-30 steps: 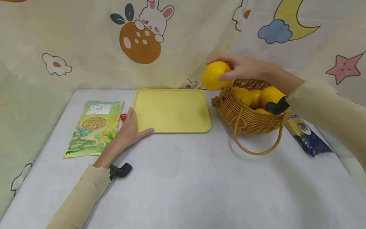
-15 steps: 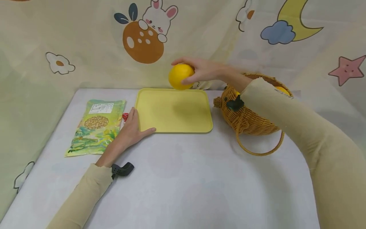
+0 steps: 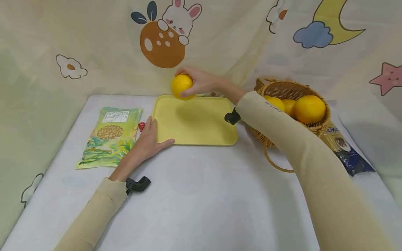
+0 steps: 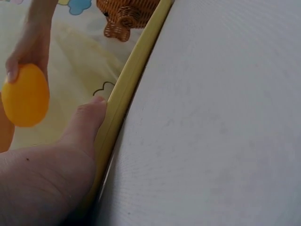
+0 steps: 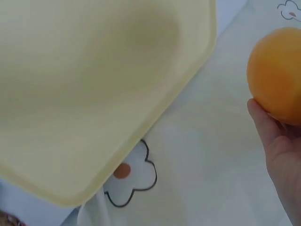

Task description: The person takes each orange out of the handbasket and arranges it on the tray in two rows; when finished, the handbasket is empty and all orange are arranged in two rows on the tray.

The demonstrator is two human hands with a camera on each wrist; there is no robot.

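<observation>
The pale surface (image 3: 194,202) spreads in front of the tray (image 3: 204,129), and the two beige sleeves (image 3: 94,212) reach across it. A black wrist camera (image 3: 138,184) sits on the left wrist, in front of the tray's near left corner; another, on the right wrist, shows over the tray's right edge. The left hand (image 3: 147,141) is spread and unclenched at that near left corner, its thumb lying along the tray's near edge and its fingers at the left edge.

Left of the tray lies a green and yellow bag (image 3: 110,139), printed with a picture of pale kernels. A small red item (image 3: 142,126) shows between bag and tray, partly hidden by the left hand. Well to the tray's right is a blue and gold packet (image 3: 355,164); nearer the tray stands the wicker basket (image 3: 284,89), partly behind the right sleeve, with several yellow fruits (image 3: 311,109) inside.

By the tray's far edge, toward its left end, the right hand (image 3: 202,82) grasps one orange (image 3: 181,85) in the air between thumb and fingers. Behind the tray hangs a cream cloth (image 3: 106,31) printed with a rabbit, moon and flowers.
</observation>
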